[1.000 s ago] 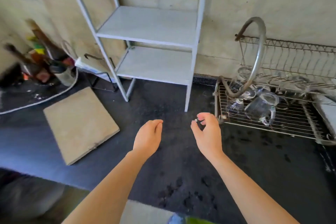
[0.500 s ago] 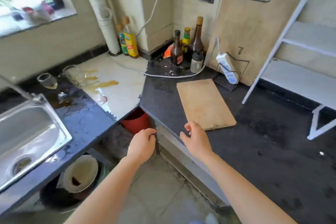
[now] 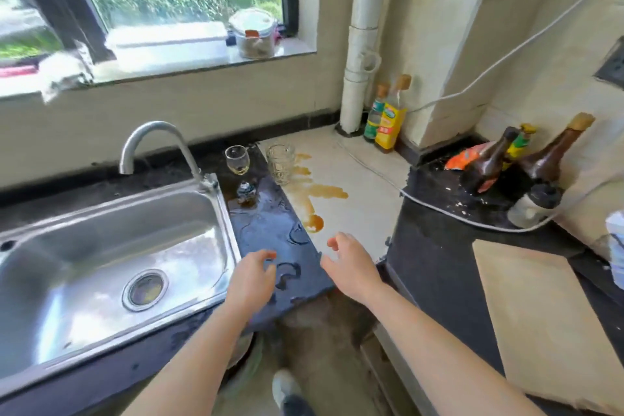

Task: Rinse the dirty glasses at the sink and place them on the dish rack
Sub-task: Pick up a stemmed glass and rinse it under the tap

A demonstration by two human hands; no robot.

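Glasses [image 3: 238, 160] stand beyond left hand [image 3: 251, 277] and right hand [image 3: 351, 267], fingers [image 3: 335, 242] relaxed.

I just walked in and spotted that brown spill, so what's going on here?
A person stands at the sink with both hands empty: the left hand and right hand hover open over the wet dark counter, short of the glasses. A wine glass and a glass mug stand upright at the back, right of the tap, untouched, beside a brown spill. No water runs from the tap, so neither glass is being rinsed yet.
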